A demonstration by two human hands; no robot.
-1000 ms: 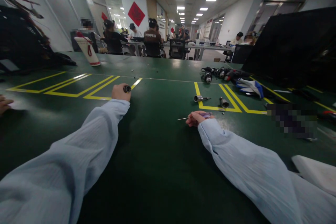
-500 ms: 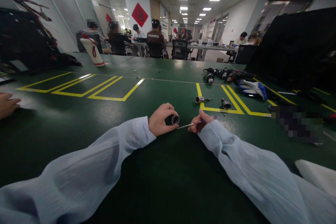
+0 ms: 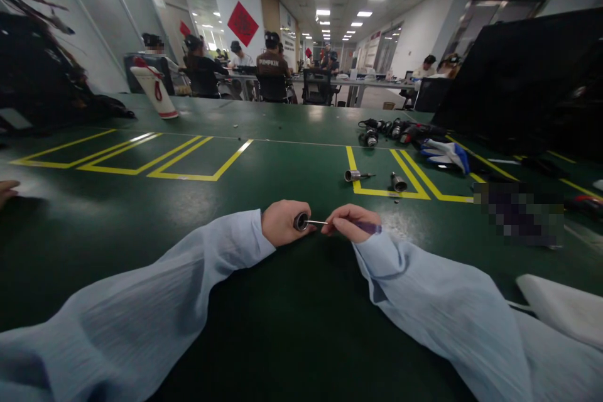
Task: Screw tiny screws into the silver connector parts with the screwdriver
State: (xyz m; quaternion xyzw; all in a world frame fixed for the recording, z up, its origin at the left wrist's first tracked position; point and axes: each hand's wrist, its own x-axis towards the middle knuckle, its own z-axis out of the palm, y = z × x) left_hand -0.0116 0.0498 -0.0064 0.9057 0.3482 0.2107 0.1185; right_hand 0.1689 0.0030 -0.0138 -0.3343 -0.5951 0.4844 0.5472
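My left hand [image 3: 281, 224] is closed round a small black cylindrical part [image 3: 300, 222], its open end turned toward my right hand. My right hand [image 3: 347, 222] pinches a thin screwdriver [image 3: 362, 226] with a purple handle. Its metal shaft points left and its tip sits at the mouth of the cylinder. Both hands rest low on the green table [image 3: 282, 301], with light blue sleeves covering both forearms.
Two small metal cylinder parts [image 3: 353, 176] [image 3: 398, 183] lie on yellow tape lines beyond my hands. Farther back are black parts [image 3: 381, 130] and a blue-white glove [image 3: 445, 154]. A white cup [image 3: 155, 92] stands back left. Another person's hand [image 3: 7, 190] shows at the left edge.
My left hand brought the black cylinder from the far left in to the middle. My right hand turned the screwdriver and its tip now meets the cylinder's opening.
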